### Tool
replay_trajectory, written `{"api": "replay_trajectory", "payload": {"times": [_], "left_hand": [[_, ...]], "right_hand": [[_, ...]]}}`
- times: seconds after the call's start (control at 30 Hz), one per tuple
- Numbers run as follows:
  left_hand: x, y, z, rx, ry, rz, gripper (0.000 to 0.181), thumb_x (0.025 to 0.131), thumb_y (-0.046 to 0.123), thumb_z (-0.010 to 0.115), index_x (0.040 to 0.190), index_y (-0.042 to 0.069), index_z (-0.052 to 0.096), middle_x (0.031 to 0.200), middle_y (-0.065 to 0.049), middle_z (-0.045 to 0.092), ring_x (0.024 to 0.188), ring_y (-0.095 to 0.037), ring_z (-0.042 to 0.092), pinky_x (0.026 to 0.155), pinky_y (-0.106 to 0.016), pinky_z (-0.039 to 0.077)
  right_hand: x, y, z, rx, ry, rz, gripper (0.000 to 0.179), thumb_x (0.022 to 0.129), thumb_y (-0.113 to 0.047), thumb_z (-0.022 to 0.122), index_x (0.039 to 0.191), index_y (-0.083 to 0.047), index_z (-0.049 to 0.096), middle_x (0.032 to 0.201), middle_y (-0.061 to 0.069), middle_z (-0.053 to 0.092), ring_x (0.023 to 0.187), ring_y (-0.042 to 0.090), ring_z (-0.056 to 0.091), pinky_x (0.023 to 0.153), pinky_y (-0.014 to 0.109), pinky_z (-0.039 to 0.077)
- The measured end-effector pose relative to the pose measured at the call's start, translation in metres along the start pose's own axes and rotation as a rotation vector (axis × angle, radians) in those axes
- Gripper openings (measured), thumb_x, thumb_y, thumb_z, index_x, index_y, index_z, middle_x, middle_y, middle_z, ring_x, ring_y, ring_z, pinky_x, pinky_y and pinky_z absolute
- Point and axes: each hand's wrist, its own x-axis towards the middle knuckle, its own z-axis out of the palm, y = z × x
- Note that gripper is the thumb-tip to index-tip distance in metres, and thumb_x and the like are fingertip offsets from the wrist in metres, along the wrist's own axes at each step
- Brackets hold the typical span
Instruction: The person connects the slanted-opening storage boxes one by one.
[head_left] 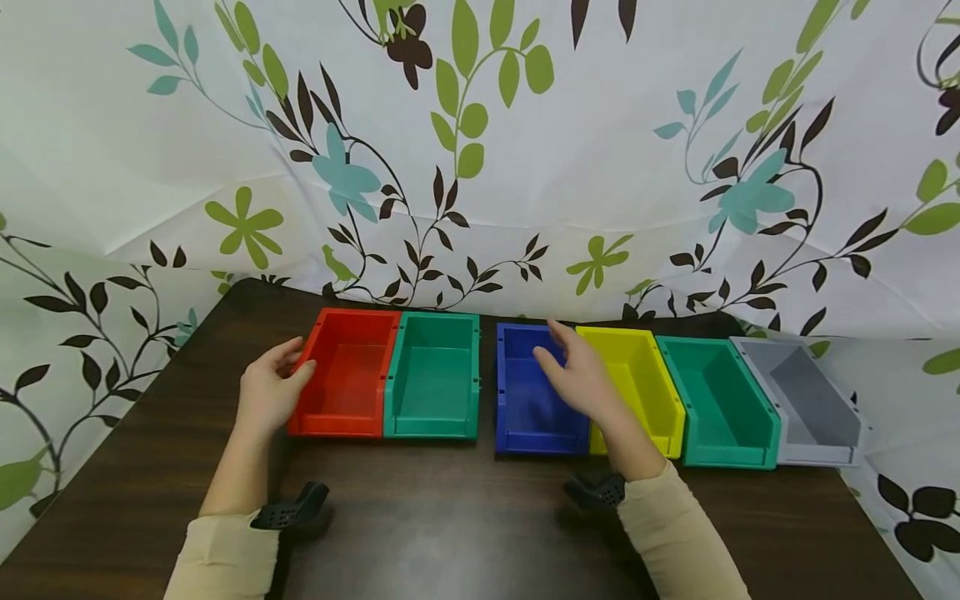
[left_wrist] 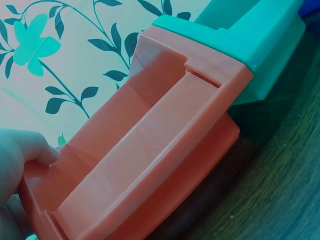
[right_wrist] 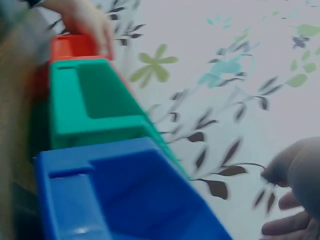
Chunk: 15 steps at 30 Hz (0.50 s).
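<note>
My left hand (head_left: 270, 387) is at the left wall of a red bin (head_left: 348, 379). In the left wrist view the thumb (left_wrist: 37, 152) hooks over that wall into the bin while the other fingers lie outside, so the hand grips the wall. A green bin (head_left: 433, 375) stands against the red bin's right side. Over the blue bin (head_left: 536, 392) hovers my right hand (head_left: 581, 375), thumb and fingers spread apart with nothing between them. Part of the blue bin and the yellow bin (head_left: 637, 383) beside it is hidden by that hand and forearm.
Right of the yellow bin stand a second green bin (head_left: 720, 408) and a grey bin (head_left: 802, 400). A gap separates the left green bin from the blue one. All stand on a dark wooden table (head_left: 435, 533), with a leaf-patterned cloth (head_left: 525, 150) hanging behind.
</note>
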Motion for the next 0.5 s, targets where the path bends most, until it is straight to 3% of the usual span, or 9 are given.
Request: {"api": "replay_trajectory", "payload": {"times": [0.3, 0.4, 0.5], "left_hand": [[0.0, -0.001, -0.009, 0.067, 0.035, -0.019, 0.049, 0.096, 0.018, 0.05, 0.141, 0.001, 0.042, 0.129, -0.029, 0.054, 0.114, -0.043, 0.053, 0.093, -0.057, 0.045], [-0.001, 0.005, -0.005, 0.128, 0.103, 0.036, 0.047, 0.093, 0.013, 0.049, 0.137, -0.003, 0.045, 0.132, -0.029, 0.051, 0.119, -0.045, 0.048, 0.099, -0.06, 0.04], [-0.005, 0.016, 0.006, 0.182, 0.184, 0.135, 0.046, 0.09, 0.012, 0.051, 0.132, -0.007, 0.049, 0.137, -0.029, 0.046, 0.125, -0.047, 0.041, 0.103, -0.062, 0.033]], "right_hand": [[-0.005, 0.014, -0.023, 0.096, 0.009, 0.186, 0.056, 0.098, -0.028, 0.046, 0.148, -0.008, 0.029, 0.143, 0.023, 0.043, 0.128, 0.038, 0.047, 0.103, 0.052, 0.041], [-0.006, 0.013, -0.027, 0.117, 0.009, 0.213, 0.057, 0.098, -0.029, 0.045, 0.148, -0.008, 0.029, 0.143, 0.023, 0.044, 0.129, 0.037, 0.046, 0.102, 0.052, 0.042], [-0.006, 0.011, -0.028, 0.152, 0.011, 0.225, 0.057, 0.098, -0.029, 0.047, 0.148, -0.009, 0.03, 0.143, 0.023, 0.044, 0.129, 0.037, 0.046, 0.102, 0.052, 0.042]]}}
